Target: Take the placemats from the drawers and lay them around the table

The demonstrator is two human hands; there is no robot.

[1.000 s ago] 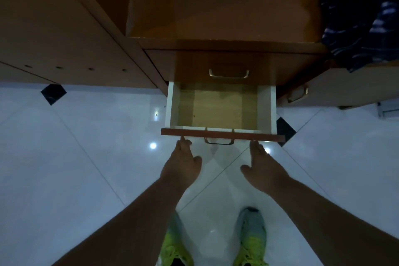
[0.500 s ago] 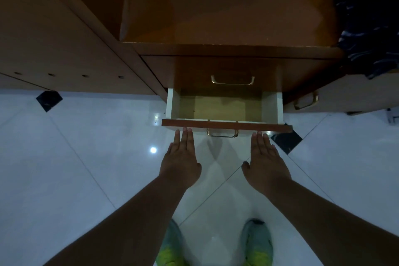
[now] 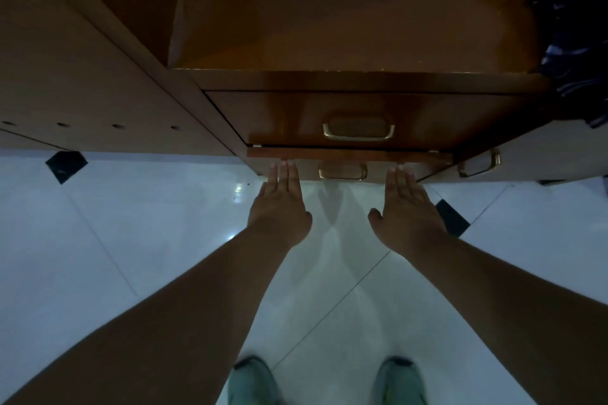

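Observation:
A brown wooden drawer unit (image 3: 362,82) stands in front of me. Its lower drawer (image 3: 348,154) is pushed almost fully in, with only its top front edge and brass handle (image 3: 342,172) showing. Both my hands are flat, fingers together and straight, fingertips pressed on that drawer's front. My left hand (image 3: 279,207) is left of the handle, my right hand (image 3: 408,210) is right of it. The upper drawer (image 3: 362,118) is closed, with a brass handle (image 3: 358,131). No placemat is in view.
A light wooden panel (image 3: 82,85) with a row of holes runs to the left. Another drawer with a brass handle (image 3: 480,166) sits at the right. Dark patterned fabric (image 3: 572,26) hangs at the top right. White tiled floor lies below, with my two shoes (image 3: 329,381).
The lower drawer, open and empty a second ago, has slid in until nearly closed. Both hands moved forward with it, fingers flattening against its front.

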